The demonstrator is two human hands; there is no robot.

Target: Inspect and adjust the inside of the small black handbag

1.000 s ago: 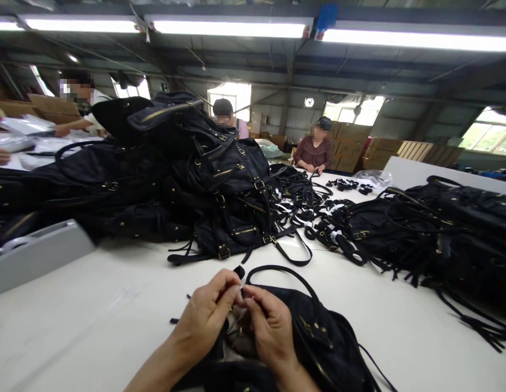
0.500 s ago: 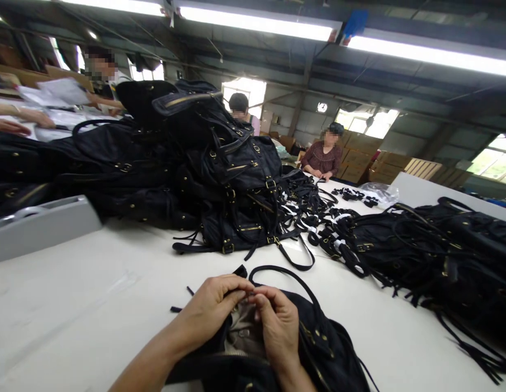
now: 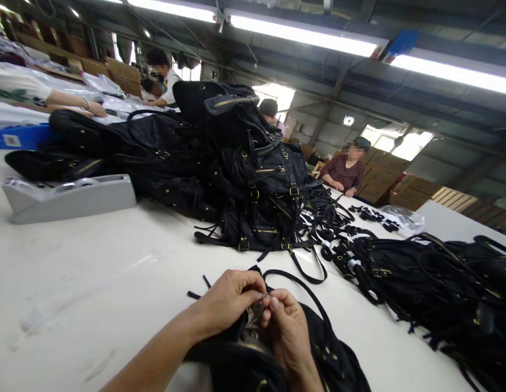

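Observation:
A black handbag [image 3: 338, 348] with brass studs lies in front of me on the white table [image 3: 126, 294], its zipped mouth spread apart. Inside, a grey-beige lining [image 3: 253, 329] shows between my wrists. Above that opening, my left hand [image 3: 232, 302] has thumb and forefinger pinched together. Right against its fingertips, my right hand [image 3: 289, 326] is closed in a pinch too. Whatever tiny thing sits between the fingertips is too small to name. The bag's handle [image 3: 310, 288] arches up behind my right hand.
Black bags are heaped in a tall pile [image 3: 253, 179] ahead, with more bags [image 3: 449, 288] at right. Bundled straps [image 3: 351, 256] lie between. A grey tape dispenser [image 3: 73, 198] stands at left. A co-worker [image 3: 345, 171] sits beyond; another person's arm [image 3: 73, 100] reaches in at far left.
The view has swung left, so everything sits further right in the picture. My hands stay pinched together over the bag's mouth, with the fingers slightly shifted.

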